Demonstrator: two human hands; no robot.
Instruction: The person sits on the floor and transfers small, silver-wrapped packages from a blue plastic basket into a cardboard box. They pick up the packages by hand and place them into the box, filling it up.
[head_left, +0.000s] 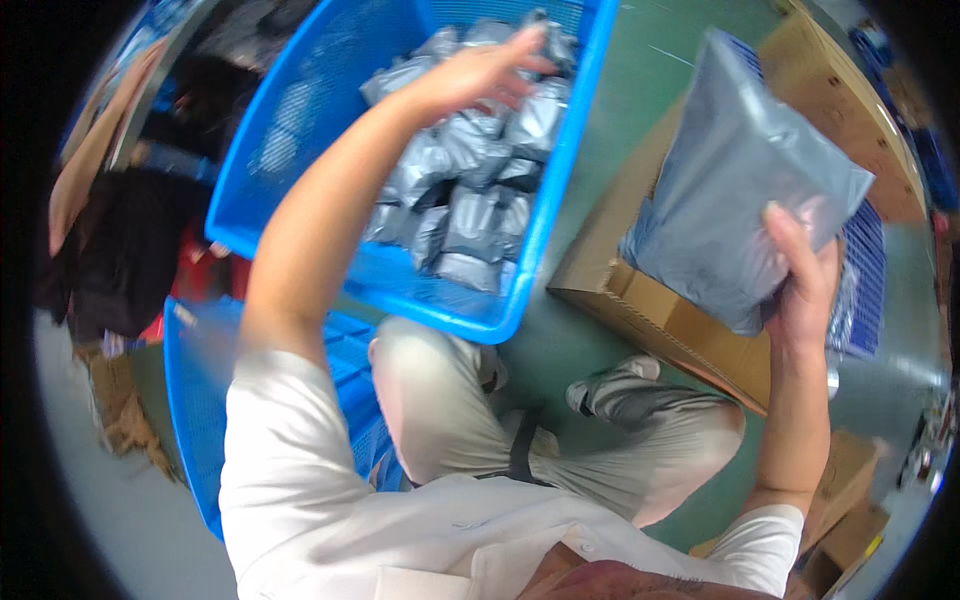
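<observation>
Left hand: the left hand (478, 72) reaches into the blue plastic mesh basket (300, 120), fingers loosely spread over the heap, clasping nothing yet.
Heap: grey plastic mailer bags (470, 195) lie piled in the basket, touching one another, within easy reach of the seated person.
Right hand: the right hand (805, 285) is closed on a large flat grey plastic mailer bag (735, 175), pinched at its lower corner and held up, apart from the heap.
Below the bag: an open brown cardboard box (660, 310) sits on the green floor (660, 70), just beside the basket.
Second basket: another blue basket (200, 400) stands by the left knee.
</observation>
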